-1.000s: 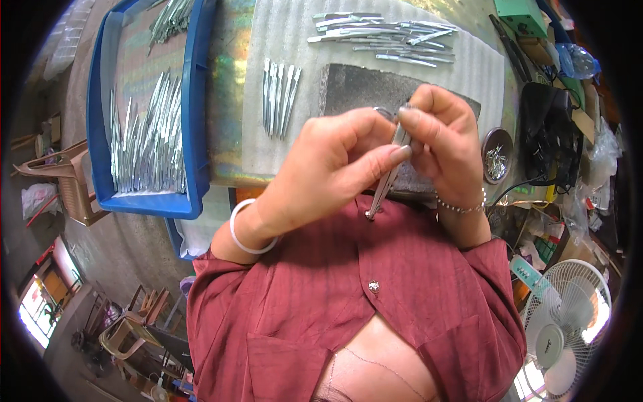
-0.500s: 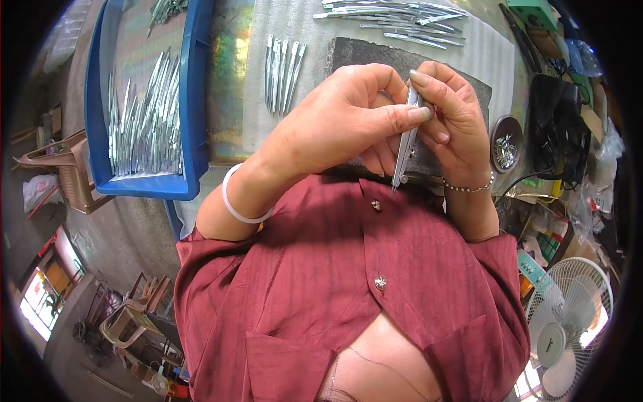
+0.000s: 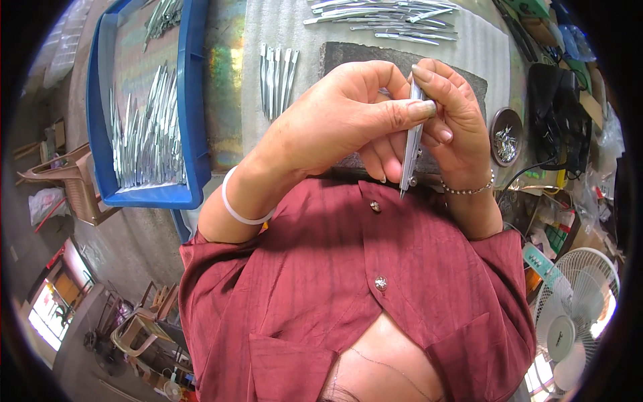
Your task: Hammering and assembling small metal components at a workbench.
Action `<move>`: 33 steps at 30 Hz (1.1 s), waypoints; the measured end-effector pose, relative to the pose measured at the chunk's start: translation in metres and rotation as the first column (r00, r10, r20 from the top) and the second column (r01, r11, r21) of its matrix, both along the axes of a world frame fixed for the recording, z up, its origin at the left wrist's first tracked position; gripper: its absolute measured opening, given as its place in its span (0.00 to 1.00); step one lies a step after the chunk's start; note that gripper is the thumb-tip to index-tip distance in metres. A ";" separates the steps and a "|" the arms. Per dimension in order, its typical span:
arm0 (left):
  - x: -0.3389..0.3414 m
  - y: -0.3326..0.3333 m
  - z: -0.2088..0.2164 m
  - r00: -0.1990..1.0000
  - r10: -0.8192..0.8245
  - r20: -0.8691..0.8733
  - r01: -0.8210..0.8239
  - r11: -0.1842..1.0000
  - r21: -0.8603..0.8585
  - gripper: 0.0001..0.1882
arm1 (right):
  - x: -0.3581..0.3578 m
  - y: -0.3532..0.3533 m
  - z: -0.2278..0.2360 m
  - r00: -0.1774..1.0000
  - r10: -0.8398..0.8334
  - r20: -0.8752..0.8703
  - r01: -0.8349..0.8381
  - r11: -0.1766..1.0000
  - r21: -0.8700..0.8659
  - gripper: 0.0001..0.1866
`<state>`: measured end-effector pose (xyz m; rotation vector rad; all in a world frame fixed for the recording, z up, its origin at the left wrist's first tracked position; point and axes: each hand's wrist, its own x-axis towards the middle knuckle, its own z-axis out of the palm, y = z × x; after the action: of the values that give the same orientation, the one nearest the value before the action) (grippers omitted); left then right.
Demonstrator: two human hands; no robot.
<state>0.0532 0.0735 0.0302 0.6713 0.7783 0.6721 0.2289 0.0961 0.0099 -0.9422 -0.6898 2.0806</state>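
Observation:
My left hand (image 3: pixel 341 124) and my right hand (image 3: pixel 462 120) meet over the near edge of a dark stone slab (image 3: pixel 345 59). Both have their fingers closed on one slim grey metal piece (image 3: pixel 410 161), tilted nearly lengthwise toward my body. Small round studs stick out from its right side, and a thin point shows at its lower end. My left thumb presses across its upper part, while the right thumb and fingers pinch near the top. Fingers cover much of the upper half. Thin metal strips (image 3: pixel 278 80) lie in a row left of the slab.
A blue tray (image 3: pixel 195 100) at the left holds many upright-lying metal strips (image 3: pixel 151 134). More strips (image 3: pixel 388 20) are piled on white foam sheet (image 3: pixel 495 60) at the far side. Right of the slab stands a round dish (image 3: pixel 494 130) of small metal pins. A fan (image 3: pixel 569 321) is at lower right.
The metal piece has turned slightly, its lower end shifting a little to the right and down. Both hands keep hold of it. The whole view has shifted slightly.

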 end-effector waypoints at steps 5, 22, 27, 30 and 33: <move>0.001 0.003 0.007 0.998 -0.057 -0.010 0.057 0.998 0.040 0.11 | 0.000 -0.008 0.010 0.998 -0.063 0.015 0.063 0.997 0.048 0.07; 0.030 0.012 0.011 0.983 -0.178 -0.045 0.179 0.983 0.036 0.11 | 0.028 -0.020 0.008 0.984 -0.176 0.018 0.175 0.983 0.049 0.09; 0.034 0.011 0.011 0.984 -0.175 -0.036 0.176 0.984 0.007 0.11 | 0.032 -0.023 0.004 0.981 -0.190 -0.026 0.191 0.981 0.036 0.08; 0.036 0.011 0.010 0.982 -0.185 -0.034 0.184 0.983 -0.014 0.11 | 0.033 -0.024 0.002 0.979 -0.203 -0.027 0.203 0.979 0.015 0.08; 0.035 0.016 0.005 0.971 -0.240 0.008 0.240 0.971 -0.024 0.15 | 0.036 -0.025 0.000 0.978 -0.205 -0.027 0.205 0.979 0.000 0.08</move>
<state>0.0880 0.0890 0.0356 0.7275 0.6865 0.4429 0.2649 0.0711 0.0100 -0.9414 -0.5571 1.9066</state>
